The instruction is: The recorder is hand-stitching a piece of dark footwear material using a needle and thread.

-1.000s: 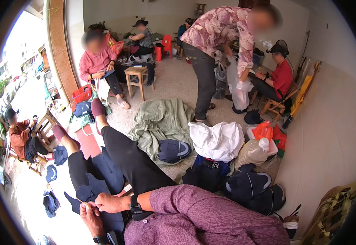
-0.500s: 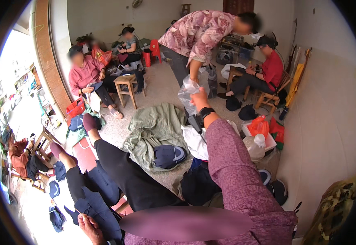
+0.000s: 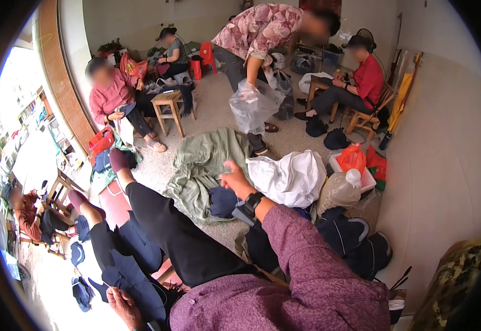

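At the lower left, my left hand [image 3: 123, 309] is closed on a thin light stick [image 3: 107, 284], perhaps a tool handle. It is beside dark navy cloth pieces [image 3: 133, 284] lying over my leg. My right hand [image 3: 236, 179] is stretched forward, its fingers partly spread, with nothing seen in them. Below it are a navy cap [image 3: 222, 202] and a crumpled green woven sack [image 3: 210, 149]. A standing co-worker in a patterned shirt holds a clear plastic bag [image 3: 256, 105], apart from my right hand.
Right of my right hand lie a white sack [image 3: 290, 176], a large plastic jug [image 3: 339, 190] and several dark caps [image 3: 356, 237]. Co-workers sit around the room. A wooden stool [image 3: 167, 105] stands at the far left, a red basket [image 3: 101, 140] nearer. A wall runs along the right.
My right hand has come off the clear plastic bag and drawn back, down and to the left. The co-worker keeps the bag, which hangs wider. My left hand has hardly moved.
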`<state>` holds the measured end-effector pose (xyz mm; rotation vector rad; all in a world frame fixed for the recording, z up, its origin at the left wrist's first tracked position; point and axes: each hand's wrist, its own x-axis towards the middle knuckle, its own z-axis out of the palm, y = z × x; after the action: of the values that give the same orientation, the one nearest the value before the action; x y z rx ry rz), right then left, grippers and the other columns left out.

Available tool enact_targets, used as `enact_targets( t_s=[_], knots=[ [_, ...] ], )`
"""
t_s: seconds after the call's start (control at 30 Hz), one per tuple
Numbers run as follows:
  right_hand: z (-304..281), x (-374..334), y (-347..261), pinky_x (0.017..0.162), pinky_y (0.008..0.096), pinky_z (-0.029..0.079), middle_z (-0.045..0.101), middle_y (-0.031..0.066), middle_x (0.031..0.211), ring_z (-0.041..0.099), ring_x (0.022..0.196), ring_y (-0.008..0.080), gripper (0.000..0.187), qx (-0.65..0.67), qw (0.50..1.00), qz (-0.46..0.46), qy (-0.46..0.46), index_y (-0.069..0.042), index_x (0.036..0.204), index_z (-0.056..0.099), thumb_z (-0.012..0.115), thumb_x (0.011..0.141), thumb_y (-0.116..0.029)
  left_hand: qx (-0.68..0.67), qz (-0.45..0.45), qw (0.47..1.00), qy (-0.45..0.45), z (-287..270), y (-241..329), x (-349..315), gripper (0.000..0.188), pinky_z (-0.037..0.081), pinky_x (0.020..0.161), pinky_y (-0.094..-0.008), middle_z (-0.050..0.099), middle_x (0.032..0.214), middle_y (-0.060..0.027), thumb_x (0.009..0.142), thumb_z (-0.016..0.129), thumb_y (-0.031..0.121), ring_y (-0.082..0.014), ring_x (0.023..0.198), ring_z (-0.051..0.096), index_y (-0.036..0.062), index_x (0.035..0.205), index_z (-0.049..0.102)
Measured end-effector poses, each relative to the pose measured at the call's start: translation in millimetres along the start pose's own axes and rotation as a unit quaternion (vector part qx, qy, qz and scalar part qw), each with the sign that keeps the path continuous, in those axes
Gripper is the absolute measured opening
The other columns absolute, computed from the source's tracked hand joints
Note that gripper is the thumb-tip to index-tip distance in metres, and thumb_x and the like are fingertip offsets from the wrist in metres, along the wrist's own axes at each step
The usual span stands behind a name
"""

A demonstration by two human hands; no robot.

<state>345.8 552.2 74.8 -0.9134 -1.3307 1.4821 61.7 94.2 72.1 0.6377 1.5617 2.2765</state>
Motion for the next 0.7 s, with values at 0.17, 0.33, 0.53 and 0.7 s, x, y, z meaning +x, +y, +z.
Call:
enact_targets(
  t_s=[0.17,0.33,0.53,0.7],
  knots=[
    [-1,-43,11,0.045,0.0254,0.041,0.057,0.0064,0.063,0.054,0.051,0.0127,0.050,-0.052,0.997,0.038,-0.033,0.001,0.126,0.041,0.060,0.079,-0.002,0.007,-0.005,1.000,0.000,4,4,-1,0.013,0.023,0.038,-0.0154,0.044,0.058,0.0057,0.097,0.051,0.022,-0.0004,0.043,0.032,0.0130,0.087,0.050],
    [-21,-59,18,0.045,0.0239,0.040,0.057,0.0067,0.063,0.053,0.051,0.0125,0.050,-0.033,0.998,0.058,0.002,0.000,0.126,0.042,0.060,0.080,-0.002,-0.044,-0.012,0.999,0.003,-8,5,-5,0.011,0.025,0.039,-0.0152,0.047,0.062,0.0038,0.097,0.050,0.020,-0.0017,0.045,0.035,0.0118,0.091,0.052],
    [-30,-83,38,0.042,0.0252,0.040,0.055,0.0067,0.063,0.053,0.049,0.0133,0.046,-0.024,0.995,0.097,0.021,0.001,0.121,0.042,0.060,0.078,-0.001,-0.069,-0.024,0.997,0.007,-2,5,-1,0.010,0.027,0.041,-0.0143,0.048,0.066,0.0036,0.097,0.049,0.020,-0.0010,0.050,0.037,0.0108,0.095,0.053],
    [-8,-89,51,0.043,0.0242,0.040,0.057,0.0072,0.063,0.054,0.051,0.0126,0.044,0.002,0.995,0.103,-0.017,0.000,0.120,0.043,0.061,0.080,-0.004,-0.051,-0.039,0.997,0.039,-1,7,-1,0.011,0.027,0.040,-0.0142,0.049,0.067,0.0023,0.098,0.049,0.020,-0.0016,0.050,0.038,0.0091,0.097,0.052]
  ],
)
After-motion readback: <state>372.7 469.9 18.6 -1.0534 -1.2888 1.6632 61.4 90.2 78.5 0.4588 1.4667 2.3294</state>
